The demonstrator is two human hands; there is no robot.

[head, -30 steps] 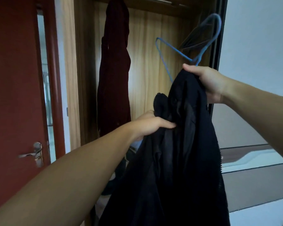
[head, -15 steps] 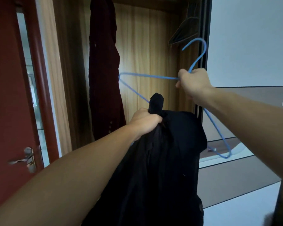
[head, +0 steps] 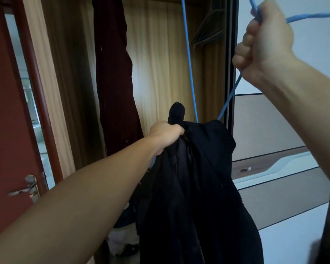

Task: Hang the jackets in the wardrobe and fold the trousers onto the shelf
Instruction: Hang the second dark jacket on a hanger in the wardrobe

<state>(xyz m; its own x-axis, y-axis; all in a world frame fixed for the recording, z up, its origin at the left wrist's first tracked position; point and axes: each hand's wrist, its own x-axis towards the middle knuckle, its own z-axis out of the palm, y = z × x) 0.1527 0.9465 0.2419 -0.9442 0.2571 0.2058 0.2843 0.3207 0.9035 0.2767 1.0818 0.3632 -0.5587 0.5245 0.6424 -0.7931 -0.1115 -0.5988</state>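
A black jacket [head: 198, 187] hangs in front of the open wardrobe, bunched at its collar in my left hand [head: 166, 133]. My right hand [head: 265, 40] is raised at the upper right, fisted around a blue wire hanger [head: 189, 63]. Two of the hanger's wires run down from my fist and from the top edge to meet inside the jacket's shoulder. A dark red jacket [head: 114, 82] hangs on the wardrobe's left side.
The wardrobe [head: 160, 63] has a pale wood back panel, and several empty dark hangers [head: 208, 29] hang at its upper right. A red door [head: 6, 130] with a metal handle [head: 27, 187] stands at the left. Pale clothes [head: 120, 242] lie on the wardrobe floor. A sliding wardrobe door [head: 274, 140] is at the right.
My right hand has let go of the black jacket, taken the blue hanger and lifted it up and right. One end of the hanger now sits inside the jacket's shoulder. My left hand keeps its grip.
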